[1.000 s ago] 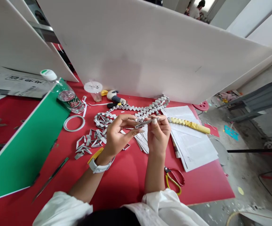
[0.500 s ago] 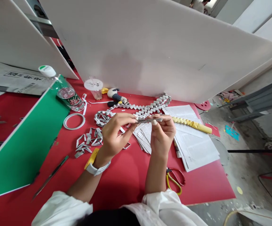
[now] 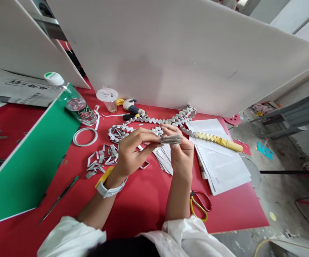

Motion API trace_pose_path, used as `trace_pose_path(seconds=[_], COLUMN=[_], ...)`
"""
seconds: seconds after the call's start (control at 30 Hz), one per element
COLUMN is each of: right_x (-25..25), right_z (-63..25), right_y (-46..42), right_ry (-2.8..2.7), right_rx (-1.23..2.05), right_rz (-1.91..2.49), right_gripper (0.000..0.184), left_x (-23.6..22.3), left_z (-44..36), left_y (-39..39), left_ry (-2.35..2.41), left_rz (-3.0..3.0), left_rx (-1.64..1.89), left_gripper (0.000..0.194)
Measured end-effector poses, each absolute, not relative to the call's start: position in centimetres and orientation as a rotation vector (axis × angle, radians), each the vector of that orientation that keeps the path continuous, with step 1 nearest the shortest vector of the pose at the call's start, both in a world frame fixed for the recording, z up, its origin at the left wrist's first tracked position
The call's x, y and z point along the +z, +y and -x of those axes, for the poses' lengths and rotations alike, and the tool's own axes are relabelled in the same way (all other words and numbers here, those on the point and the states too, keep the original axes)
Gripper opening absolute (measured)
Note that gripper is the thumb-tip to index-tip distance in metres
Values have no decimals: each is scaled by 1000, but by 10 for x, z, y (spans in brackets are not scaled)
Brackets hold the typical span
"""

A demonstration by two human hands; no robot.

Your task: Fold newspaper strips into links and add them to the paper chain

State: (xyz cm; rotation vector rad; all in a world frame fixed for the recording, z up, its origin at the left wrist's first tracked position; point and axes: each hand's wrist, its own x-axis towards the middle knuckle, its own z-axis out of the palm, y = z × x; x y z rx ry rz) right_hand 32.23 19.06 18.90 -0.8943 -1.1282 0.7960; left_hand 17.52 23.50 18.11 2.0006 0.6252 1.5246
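Between my two hands is a folded strip of grey printed paper [image 3: 171,139], held level above the table. My left hand [image 3: 135,150] pinches its left end between thumb and fingers. Around the right end close the thumb and fingers of my right hand [image 3: 181,151]. Behind the hands lies a zigzag chain of folded paper [image 3: 182,116], which runs on into a yellow folded part [image 3: 210,138]. Loose folded paper links [image 3: 101,160] are scattered left of my left hand. Under the hands sits a small stack of cut paper pieces [image 3: 163,157].
White paper sheets [image 3: 224,175] lie at right, with scissors [image 3: 200,205] nearer me. A craft knife [image 3: 59,200], a tape roll [image 3: 85,137], a bottle [image 3: 82,110], a lidded cup [image 3: 108,99] and a knitted toy [image 3: 133,108] are at left. A white partition [image 3: 170,53] stands behind.
The strip, seen as a thin edge before, now looks thicker, with its layers showing. My right fingers have lifted and spread around its end. The left hand keeps its pinch.
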Motion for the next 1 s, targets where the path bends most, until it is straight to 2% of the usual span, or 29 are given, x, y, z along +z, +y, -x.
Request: trace_pose_path(seconds=[0.1,0.27,0.43,0.53,0.63,0.73,1.0], right_x=[189,186,187,192,197,200,199], right_z=[-323,-324,-324,-320,-316,-313,-309], right_y=[190,189,187,185,183,182,183], right_ry=[-1139,-1154,-1185,-1183,-1188,-1144,-1061], right_rx=[859,920,935,829,669,559,562], right_rz=[898,955,979,1045,1067,1048,1114], right_gripper=[17,19,19,13,9,10,19], left_x=[182,183,186,190,191,188,183], left_z=[-173,-171,-168,-168,-169,-173,-178], left_y=[237,240,240,239,237,233,229], left_ry=[574,566,563,534,591,767,919], left_rz=[-1939,-1760,-1622,-1638,-1717,-1681,-1643], left_rx=[1480,1310,1161,1135,1236,1439,1559], left_gripper=[12,5,12,22,27,18,19])
